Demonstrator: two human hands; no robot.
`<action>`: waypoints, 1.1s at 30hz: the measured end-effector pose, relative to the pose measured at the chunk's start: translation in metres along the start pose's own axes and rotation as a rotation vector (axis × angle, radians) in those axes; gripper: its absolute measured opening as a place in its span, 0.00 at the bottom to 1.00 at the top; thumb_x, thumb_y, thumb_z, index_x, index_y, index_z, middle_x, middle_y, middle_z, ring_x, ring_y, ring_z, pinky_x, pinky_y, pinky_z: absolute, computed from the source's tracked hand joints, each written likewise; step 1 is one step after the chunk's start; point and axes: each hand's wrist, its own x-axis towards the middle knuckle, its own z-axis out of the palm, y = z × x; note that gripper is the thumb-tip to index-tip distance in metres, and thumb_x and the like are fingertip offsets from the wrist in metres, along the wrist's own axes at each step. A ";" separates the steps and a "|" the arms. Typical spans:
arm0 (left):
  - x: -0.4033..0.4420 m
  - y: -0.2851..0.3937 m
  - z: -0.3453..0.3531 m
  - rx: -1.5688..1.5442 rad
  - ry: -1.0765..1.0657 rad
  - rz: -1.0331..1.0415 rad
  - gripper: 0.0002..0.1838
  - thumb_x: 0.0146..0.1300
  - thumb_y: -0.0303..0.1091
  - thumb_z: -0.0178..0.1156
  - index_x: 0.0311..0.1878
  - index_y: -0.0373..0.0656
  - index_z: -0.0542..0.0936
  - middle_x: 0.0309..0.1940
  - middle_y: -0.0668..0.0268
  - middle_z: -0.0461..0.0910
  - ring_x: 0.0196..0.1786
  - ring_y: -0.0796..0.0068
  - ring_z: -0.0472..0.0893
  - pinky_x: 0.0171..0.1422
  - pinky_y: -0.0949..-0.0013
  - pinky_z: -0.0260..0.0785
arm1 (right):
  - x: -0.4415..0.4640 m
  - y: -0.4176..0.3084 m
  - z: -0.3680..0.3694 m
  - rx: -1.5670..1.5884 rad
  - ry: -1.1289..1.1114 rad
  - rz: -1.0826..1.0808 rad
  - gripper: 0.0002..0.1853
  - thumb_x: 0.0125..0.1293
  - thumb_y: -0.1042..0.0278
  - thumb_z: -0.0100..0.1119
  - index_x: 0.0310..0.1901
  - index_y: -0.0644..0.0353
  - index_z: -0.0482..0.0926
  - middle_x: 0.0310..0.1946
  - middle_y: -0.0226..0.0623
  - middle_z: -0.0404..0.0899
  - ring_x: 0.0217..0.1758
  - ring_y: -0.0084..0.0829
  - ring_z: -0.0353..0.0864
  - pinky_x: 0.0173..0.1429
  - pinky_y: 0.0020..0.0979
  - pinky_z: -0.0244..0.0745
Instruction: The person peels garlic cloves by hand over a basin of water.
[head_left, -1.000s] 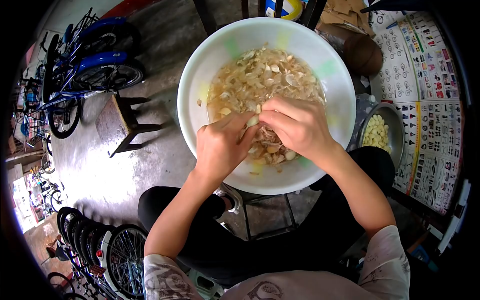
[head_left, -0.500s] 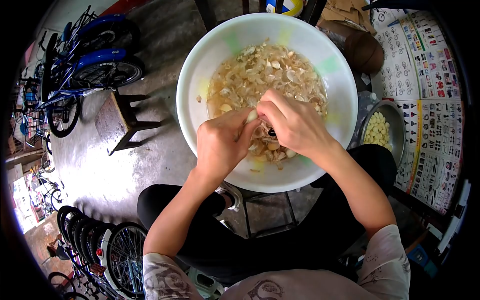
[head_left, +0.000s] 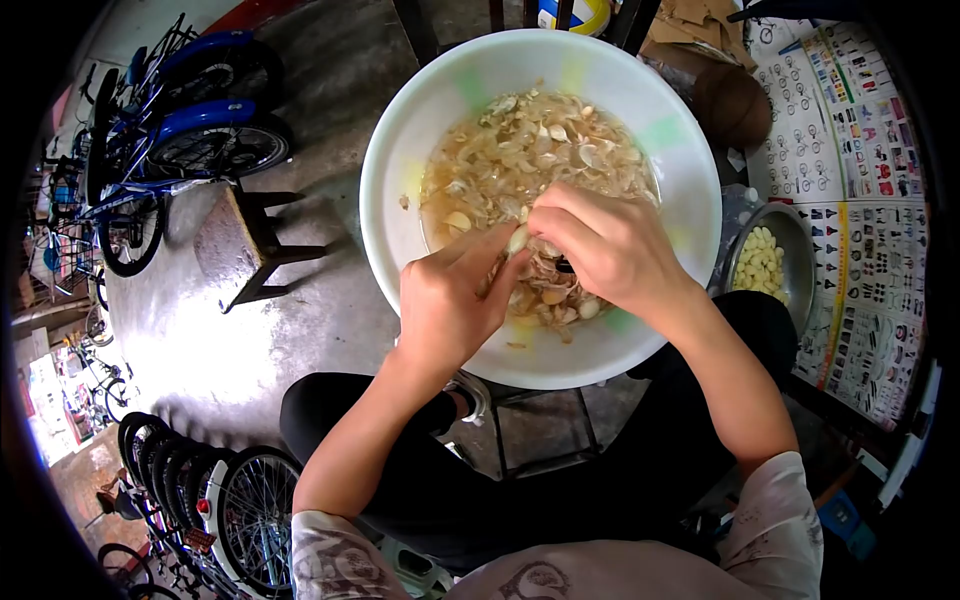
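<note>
A large white basin (head_left: 393,205) holds water full of garlic skins and loose cloves. Over its near half, my left hand (head_left: 447,290) pinches a pale garlic clove (head_left: 517,240) between thumb and forefinger. My right hand (head_left: 615,245) is closed right beside the clove, its fingertips meeting it. A small black object (head_left: 564,266) sticks out beneath the right palm and looks gripped by the curled fingers; its kind is hidden. Peeled garlic cloves (head_left: 758,262) lie in a metal bowl (head_left: 798,262) to the right of the basin.
A wooden stool (head_left: 228,245) stands on the floor at the left. Blue bicycles (head_left: 205,130) and a row of tyres (head_left: 165,455) are beyond it. Printed sheets (head_left: 845,190) cover a surface on the right. A brown ball (head_left: 732,105) sits behind the basin's right side.
My right hand has drawn slightly to the right from the clove, and more of the clove shows. My left hand keeps its pinch. The whole view has shifted a little.
</note>
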 end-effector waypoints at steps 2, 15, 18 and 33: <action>-0.001 -0.001 0.002 0.013 0.010 0.011 0.15 0.58 0.25 0.72 0.50 0.36 0.85 0.26 0.58 0.83 0.19 0.77 0.75 0.27 0.72 0.68 | 0.001 -0.003 -0.002 -0.009 -0.046 0.033 0.06 0.58 0.76 0.60 0.38 0.61 0.77 0.37 0.32 0.76 0.29 0.32 0.83 0.27 0.32 0.79; 0.012 0.003 -0.010 -0.672 -0.196 -0.780 0.16 0.69 0.35 0.66 0.51 0.32 0.84 0.31 0.70 0.83 0.26 0.86 0.74 0.29 0.78 0.67 | -0.003 -0.014 0.005 -0.032 -0.202 0.150 0.05 0.68 0.70 0.54 0.38 0.61 0.74 0.42 0.37 0.72 0.22 0.35 0.82 0.21 0.36 0.76; 0.011 0.001 -0.012 -0.723 -0.226 -0.782 0.16 0.69 0.36 0.65 0.52 0.32 0.83 0.30 0.71 0.81 0.27 0.86 0.73 0.31 0.78 0.67 | -0.003 -0.016 0.007 0.005 -0.191 0.169 0.05 0.69 0.70 0.53 0.39 0.61 0.74 0.41 0.37 0.72 0.22 0.36 0.82 0.22 0.36 0.76; 0.006 -0.005 -0.002 -0.910 -0.080 -0.949 0.20 0.71 0.44 0.63 0.55 0.37 0.81 0.21 0.75 0.72 0.23 0.88 0.67 0.24 0.80 0.53 | -0.009 -0.024 0.019 0.099 -0.182 0.223 0.07 0.61 0.77 0.62 0.38 0.58 0.73 0.35 0.32 0.73 0.24 0.36 0.78 0.23 0.35 0.72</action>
